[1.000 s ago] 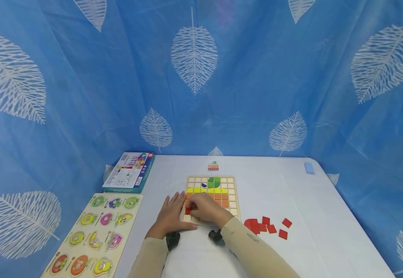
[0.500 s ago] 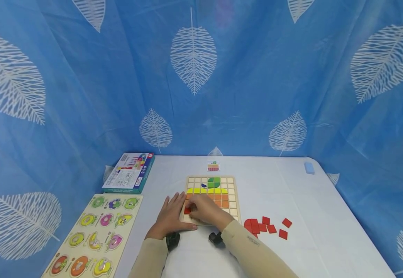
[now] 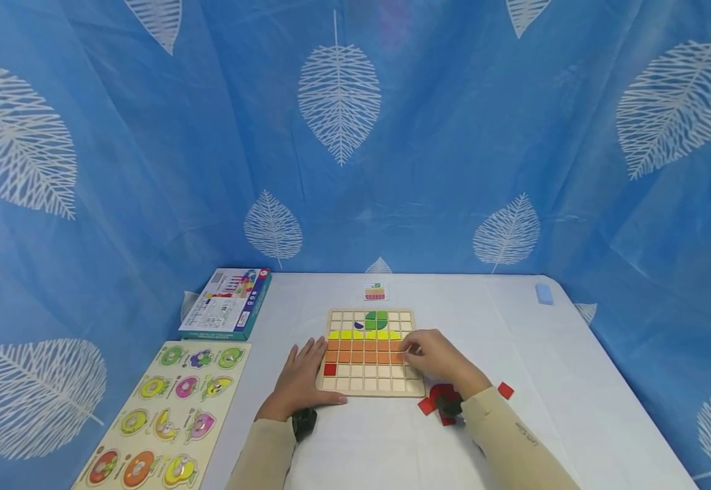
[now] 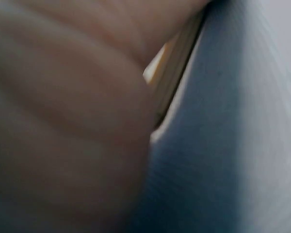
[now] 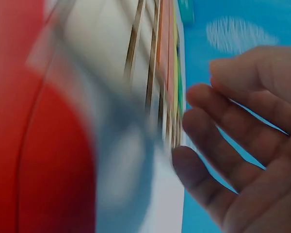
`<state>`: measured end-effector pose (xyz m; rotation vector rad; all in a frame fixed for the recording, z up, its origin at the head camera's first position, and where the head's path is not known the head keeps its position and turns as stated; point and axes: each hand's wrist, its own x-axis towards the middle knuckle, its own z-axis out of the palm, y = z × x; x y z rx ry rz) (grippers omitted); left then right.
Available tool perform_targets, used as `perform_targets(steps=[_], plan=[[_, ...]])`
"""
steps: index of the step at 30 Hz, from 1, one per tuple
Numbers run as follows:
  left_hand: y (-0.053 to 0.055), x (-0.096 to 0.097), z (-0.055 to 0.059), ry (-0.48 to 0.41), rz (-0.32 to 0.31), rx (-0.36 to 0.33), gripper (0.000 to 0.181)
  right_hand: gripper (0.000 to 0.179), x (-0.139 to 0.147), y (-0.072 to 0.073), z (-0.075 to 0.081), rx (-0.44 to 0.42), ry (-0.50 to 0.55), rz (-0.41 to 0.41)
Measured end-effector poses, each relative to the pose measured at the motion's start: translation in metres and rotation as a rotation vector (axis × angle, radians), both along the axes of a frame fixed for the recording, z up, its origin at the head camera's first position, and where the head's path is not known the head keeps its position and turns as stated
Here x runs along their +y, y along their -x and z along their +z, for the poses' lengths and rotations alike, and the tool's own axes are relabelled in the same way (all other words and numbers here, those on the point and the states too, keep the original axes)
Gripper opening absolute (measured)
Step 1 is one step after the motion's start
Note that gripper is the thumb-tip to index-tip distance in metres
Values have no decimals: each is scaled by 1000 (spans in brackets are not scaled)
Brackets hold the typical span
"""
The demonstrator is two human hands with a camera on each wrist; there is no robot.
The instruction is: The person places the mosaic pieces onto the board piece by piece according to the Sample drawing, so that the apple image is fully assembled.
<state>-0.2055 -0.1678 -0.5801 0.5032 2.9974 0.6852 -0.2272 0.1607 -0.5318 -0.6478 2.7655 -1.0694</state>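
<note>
A wooden grid board [image 3: 380,385] lies on the white table, bearing green, blue and yellow pieces and two rows of orange tiles [image 3: 364,351]. One red square tile [image 3: 329,369] sits in a cell under the orange rows at the left. My left hand [image 3: 297,380] rests at the board's left edge, fingers straight and thumb along the near corner. Over the right edge of the board is my right hand [image 3: 440,356], its fingers loosely bent with nothing seen between them. Below its wrist lie loose red pieces [image 3: 443,391], partly hidden by the wrist; they appear large in the right wrist view.
A small picture card [image 3: 376,292] lies behind the board. At the left are a game box [image 3: 223,306] and a fruit puzzle board [image 3: 165,401]. A light blue block [image 3: 543,294] sits at the far right, and a stray red tile [image 3: 505,390] lies right of the wrist.
My right hand has left the red tile at the board's left side and moved right to the board's right edge. The red tile stays in its cell. My left hand has not moved.
</note>
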Motion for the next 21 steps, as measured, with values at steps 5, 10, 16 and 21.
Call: perform_targets(steps=[5,10,16,21], plan=[[0,1,-1,10,3,-1,135,25,47,-10,-6,-123,-45,-92],[0,1,-1,4,15,-15,135,34,76,-24,-12,-178,-43,-135],[-3,2,-1,-13,19,-24,135,38,95,-40,-10,-206,-39,-157],[-1,2,-2,12,10,-5,135,40,96,-43,-8,-223,-63,-186]])
